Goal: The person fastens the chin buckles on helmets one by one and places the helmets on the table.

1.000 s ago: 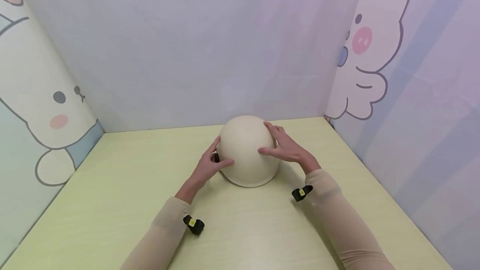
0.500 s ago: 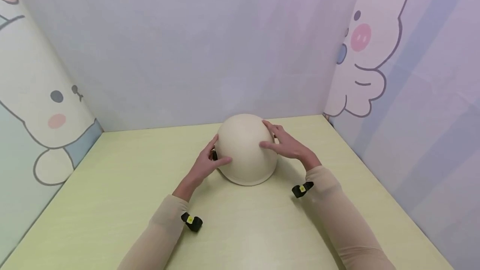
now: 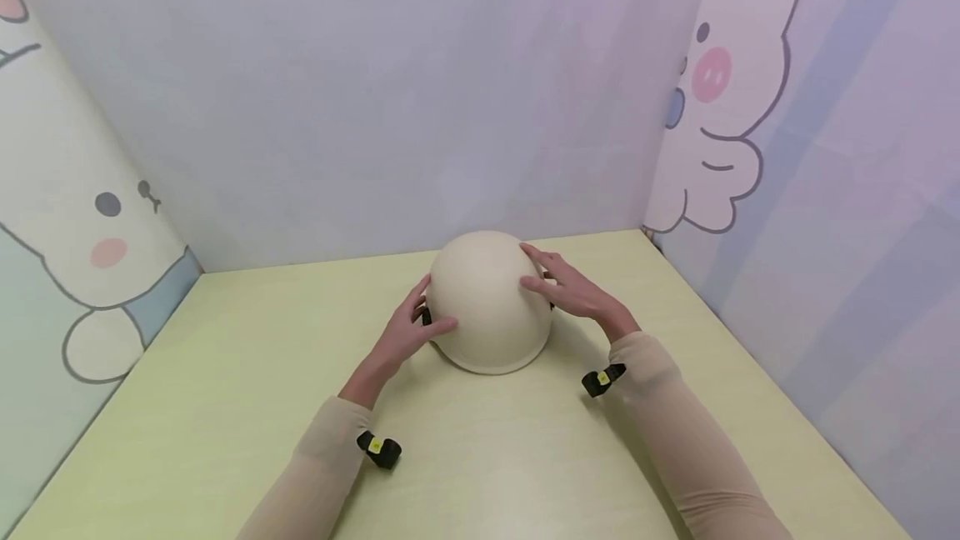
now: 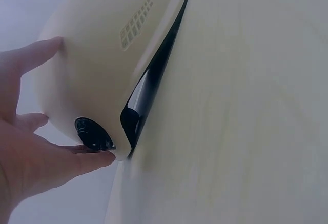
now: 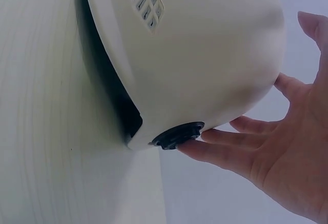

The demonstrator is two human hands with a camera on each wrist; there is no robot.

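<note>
A cream helmet (image 3: 489,307) sits on the table, its smooth dome up. Both wrist views show a vent grille (image 4: 137,24) and a black round side fitting (image 5: 178,135) on its flanks, with a dark lining or visor under the rim. My left hand (image 3: 397,336) holds the helmet's left side, thumb on the shell and fingers around the flank by the black fitting. On the other side, my right hand (image 3: 573,286) lies with spread fingers, fingertips touching the shell and the fitting. In the right wrist view its thumb (image 5: 310,26) stands off the shell.
The pale wooden table (image 3: 262,407) runs back to a grey-lilac wall (image 3: 375,107). Side walls with cartoon animals (image 3: 712,73) close it in left and right. Black wrist devices (image 3: 381,448) are strapped over both beige sleeves.
The whole head view has shifted slightly. My right thumb has moved up the shell, and more of the right black fitting shows. My left thumb has drawn slightly outward. The helmet stays on the table.
</note>
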